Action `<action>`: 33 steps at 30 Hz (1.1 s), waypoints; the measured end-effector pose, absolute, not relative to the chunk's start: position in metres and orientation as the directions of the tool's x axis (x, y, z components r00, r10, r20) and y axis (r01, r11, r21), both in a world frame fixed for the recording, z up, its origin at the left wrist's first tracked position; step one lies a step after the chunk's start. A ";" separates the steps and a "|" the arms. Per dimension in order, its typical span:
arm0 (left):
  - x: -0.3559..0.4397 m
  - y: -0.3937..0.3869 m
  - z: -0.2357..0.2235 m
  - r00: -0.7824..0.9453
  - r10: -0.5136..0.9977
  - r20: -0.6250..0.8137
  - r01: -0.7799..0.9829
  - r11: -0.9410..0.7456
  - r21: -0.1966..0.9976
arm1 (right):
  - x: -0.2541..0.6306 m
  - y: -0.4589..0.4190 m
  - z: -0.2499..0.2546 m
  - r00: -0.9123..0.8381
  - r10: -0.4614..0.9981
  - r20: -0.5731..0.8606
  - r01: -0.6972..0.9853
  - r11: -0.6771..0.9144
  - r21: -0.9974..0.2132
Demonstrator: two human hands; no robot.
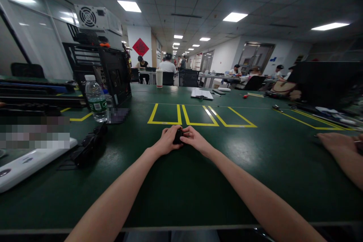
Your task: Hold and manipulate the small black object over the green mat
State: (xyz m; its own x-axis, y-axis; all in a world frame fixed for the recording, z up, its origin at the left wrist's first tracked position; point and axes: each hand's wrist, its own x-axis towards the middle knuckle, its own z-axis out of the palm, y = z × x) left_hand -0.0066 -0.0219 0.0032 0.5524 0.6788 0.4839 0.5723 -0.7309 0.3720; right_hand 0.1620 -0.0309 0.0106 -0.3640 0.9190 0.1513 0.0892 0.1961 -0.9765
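My left hand [166, 140] and my right hand [195, 138] meet at the middle of the green table [176, 181]. Both are wrapped around a small black object [178, 136], which is mostly hidden between the fingers. The hands rest on the table just in front of yellow taped rectangles [198, 115].
A water bottle [95, 99] and a black computer case [112, 72] stand at the left. A black cable bundle [89, 145] and a white device [31, 164] lie nearer. Another person's arm [343, 155] rests at the right edge. Papers [202, 93] and a cup [159, 78] sit far back.
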 end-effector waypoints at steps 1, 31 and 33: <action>-0.006 -0.022 0.003 0.552 0.678 0.485 0.571 -0.732 0.372 | 0.161 -0.031 0.010 -0.359 0.921 0.150 0.086 0.192 -0.978; -0.006 -0.024 0.005 0.545 0.689 0.478 0.594 -0.720 0.359 | 0.162 -0.032 0.013 -0.366 0.912 0.185 0.114 0.241 -0.964; -0.005 -0.024 0.004 0.540 0.691 0.480 0.599 -0.716 0.358 | 0.161 -0.030 0.010 -0.357 0.916 0.182 0.109 0.235 -0.966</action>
State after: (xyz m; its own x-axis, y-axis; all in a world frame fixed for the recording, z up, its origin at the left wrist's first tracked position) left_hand -0.0051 -0.0236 0.0037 0.5398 0.6913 0.4804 0.5988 -0.7164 0.3581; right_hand 0.1607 -0.0304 0.0103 -0.3570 0.9162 0.1822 0.1090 0.2346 -0.9660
